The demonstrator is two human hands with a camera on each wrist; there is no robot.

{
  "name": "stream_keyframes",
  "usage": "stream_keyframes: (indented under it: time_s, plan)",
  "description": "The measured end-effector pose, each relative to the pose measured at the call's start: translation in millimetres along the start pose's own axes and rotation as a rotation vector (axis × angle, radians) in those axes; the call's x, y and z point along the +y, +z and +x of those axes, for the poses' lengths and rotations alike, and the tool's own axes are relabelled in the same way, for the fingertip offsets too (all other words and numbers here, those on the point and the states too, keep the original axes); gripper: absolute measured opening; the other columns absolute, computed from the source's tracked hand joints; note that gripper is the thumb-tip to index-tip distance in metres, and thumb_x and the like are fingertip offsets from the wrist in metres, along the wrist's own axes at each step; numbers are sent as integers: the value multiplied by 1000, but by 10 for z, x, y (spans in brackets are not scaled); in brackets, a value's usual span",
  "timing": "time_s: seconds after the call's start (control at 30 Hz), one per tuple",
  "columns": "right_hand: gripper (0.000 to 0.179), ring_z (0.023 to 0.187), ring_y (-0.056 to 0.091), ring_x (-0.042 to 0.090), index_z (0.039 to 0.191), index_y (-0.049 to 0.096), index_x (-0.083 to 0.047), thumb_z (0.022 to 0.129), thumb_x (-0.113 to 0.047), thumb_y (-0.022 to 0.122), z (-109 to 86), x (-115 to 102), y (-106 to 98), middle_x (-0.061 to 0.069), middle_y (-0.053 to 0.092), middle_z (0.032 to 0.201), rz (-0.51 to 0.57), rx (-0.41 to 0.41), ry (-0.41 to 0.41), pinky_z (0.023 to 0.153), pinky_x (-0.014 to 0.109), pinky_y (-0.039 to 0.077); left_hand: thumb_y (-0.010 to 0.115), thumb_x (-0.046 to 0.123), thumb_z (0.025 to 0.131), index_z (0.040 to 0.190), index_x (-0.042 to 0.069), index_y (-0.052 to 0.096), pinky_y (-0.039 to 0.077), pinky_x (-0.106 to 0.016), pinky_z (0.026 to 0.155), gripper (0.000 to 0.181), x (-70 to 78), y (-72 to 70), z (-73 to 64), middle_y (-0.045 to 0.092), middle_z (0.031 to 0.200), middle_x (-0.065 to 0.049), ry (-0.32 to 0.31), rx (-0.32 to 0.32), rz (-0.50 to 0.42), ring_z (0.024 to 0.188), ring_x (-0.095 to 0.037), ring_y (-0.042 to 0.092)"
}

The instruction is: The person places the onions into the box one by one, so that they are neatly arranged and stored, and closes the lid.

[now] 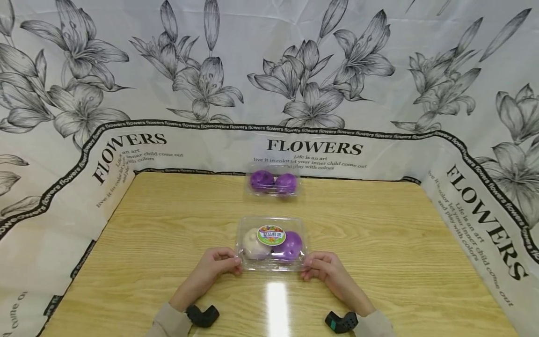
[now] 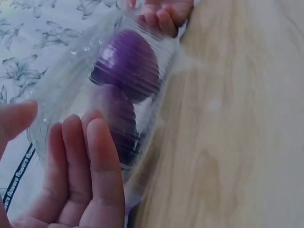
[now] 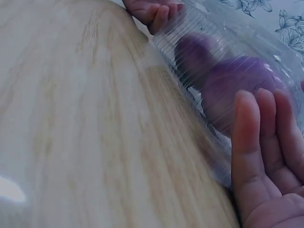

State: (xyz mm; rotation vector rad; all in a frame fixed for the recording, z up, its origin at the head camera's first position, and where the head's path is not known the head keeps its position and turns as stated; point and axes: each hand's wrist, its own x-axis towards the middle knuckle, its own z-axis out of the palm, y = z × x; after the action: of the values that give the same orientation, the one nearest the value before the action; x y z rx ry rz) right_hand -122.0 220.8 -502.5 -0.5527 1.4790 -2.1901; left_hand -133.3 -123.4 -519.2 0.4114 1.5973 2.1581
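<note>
A clear plastic box [image 1: 273,267] with a lid is held between both hands near the table's middle. Inside lie a cream round thing [image 1: 254,249] and a purple round thing [image 1: 290,247], and a green and white oval sticker [image 1: 271,235] is on the lid. My left hand [image 1: 216,267] grips the near left corner, thumb on one side, fingers behind. Opposite it, my right hand [image 1: 328,271] pinches the near right corner. Both wrist views show the ribbed underside of the box [image 2: 152,71] in front of the fingers [image 3: 249,137]; from below, both contents look purple.
A second clear box [image 1: 273,191] with two purple round things stands at the table's far edge. White flower-printed cloth [image 1: 219,150] walls the wooden table [image 1: 168,210] at back and sides. Each wrist wears a black device [image 1: 204,316].
</note>
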Motion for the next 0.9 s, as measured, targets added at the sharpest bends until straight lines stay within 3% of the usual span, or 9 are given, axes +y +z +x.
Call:
stream_keyframes:
  time_s: [0.17,0.4,0.9]
  plan:
    - [31,89,70,14,95,72,-5,98,5,43,1,9,-2,5,73,96,9,57,7,84,30,59,54,-2,98,89,9,71,59,-32,85,22,-1,6,-4,71,88,-4,-65,-17,-167,85,-16,69]
    - [33,86,70,13,91,74,-9,98,5,44,-7,13,11,2,73,93,-20,141,33,84,30,59,52,-6,98,91,6,72,59,-29,84,25,-5,62,-6,70,92,-6,-106,32,-313,87,-17,71]
    - [32,82,68,10,88,73,-9,97,7,47,-8,35,94,1,71,86,71,209,48,77,22,58,60,-4,94,88,4,68,60,-25,74,13,41,133,-5,71,82,-7,-117,62,-297,77,-14,71]
